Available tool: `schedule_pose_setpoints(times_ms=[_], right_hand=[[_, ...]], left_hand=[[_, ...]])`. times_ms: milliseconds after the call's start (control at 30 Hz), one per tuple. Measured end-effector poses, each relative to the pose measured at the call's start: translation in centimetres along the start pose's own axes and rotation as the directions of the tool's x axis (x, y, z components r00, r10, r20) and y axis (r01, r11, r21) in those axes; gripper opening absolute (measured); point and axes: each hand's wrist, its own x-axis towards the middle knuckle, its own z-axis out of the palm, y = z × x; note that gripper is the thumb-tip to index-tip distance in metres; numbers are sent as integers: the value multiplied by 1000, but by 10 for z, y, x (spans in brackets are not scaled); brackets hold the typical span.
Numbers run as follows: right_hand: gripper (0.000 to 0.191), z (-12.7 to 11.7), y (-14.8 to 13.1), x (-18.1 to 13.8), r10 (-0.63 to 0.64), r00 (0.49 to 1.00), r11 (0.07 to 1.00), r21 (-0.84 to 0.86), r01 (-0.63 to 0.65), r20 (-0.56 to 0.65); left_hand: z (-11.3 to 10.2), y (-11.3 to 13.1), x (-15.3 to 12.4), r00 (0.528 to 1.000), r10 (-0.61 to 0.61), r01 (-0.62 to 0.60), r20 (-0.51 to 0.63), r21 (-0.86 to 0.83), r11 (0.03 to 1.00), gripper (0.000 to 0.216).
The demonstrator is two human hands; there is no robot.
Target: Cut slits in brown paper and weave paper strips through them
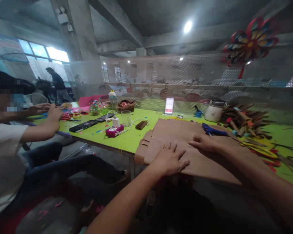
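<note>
Parts covered, cropped or blurred

The left hand (169, 159), laid flat, covers part of a brown sheet (171, 133); the right forearm (249, 165) hides more of it. The right hand (204, 143) is curled, so its palm cannot be seen. The left forearm (134, 191) is cut off by the bottom edge, the right one by the right edge. At far left, a co-worker (2, 139) is cropped. The upright screen (169, 105) is too blurred to read.

The window (58, 54) and lamp (188, 27) glare amid dimness.

Matt paper sheet (172, 131), smooth plastic glue gun (217, 131), glossy pinwheel (251, 43), matt concrete pillar (82, 32)
</note>
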Motion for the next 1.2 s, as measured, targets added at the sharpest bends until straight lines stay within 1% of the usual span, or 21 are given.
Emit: schedule_pose_setpoints(times_ms=[33, 100, 167, 333, 500, 600, 733, 833, 1000, 1200], right_hand=[[41, 1, 2, -2, -36, 999, 999, 9, 36, -6], [42, 0, 2, -5, -60, 998, 998, 26, 61, -29], [43, -1, -3, -9, -45, 998, 998, 53, 46, -35], [47, -6, -15, -16, -25, 999, 998, 57, 23, 39], [44, -7, -12, -21, -20, 999, 999, 26, 18, 49], [41, -5, -10, -24, -10, 999, 1000, 16, 9, 54], [42, -5, -10, -27, -20, 997, 1000, -3, 20, 74], [39, -5, -12, -26, -18, 997, 999, -32, 20, 81], [37, -2, -15, -20, 44, 997, 993, -112, -36, 66], [45, -2, -17, -17, 92, 993, 979, -191, -78, 68]], left_hand=[[0, 0, 0, 1000, 3, -3, -5, 0, 1000, 67], [0, 1, 0, 1000, 8, -8, -16, 1, 1000, 66], [0, 2, 0, 1000, 13, -13, -22, 3, 1000, 66], [-1, 2, 0, 999, 21, -21, -32, 29, 999, 65], [-3, 7, -2, 998, 15, -11, -60, 60, 998, 63], [-5, 14, -3, 999, 15, -11, -49, 72, 997, 64], [-8, 22, -5, 999, 21, -18, -29, 77, 997, 66], [-8, 24, -7, 999, 23, -21, -22, 82, 996, 68], [-6, 24, -6, 1000, -23, 22, 9, 60, 998, 72], [-10, 22, 2, 999, -38, 35, 36, 60, 998, 70]])
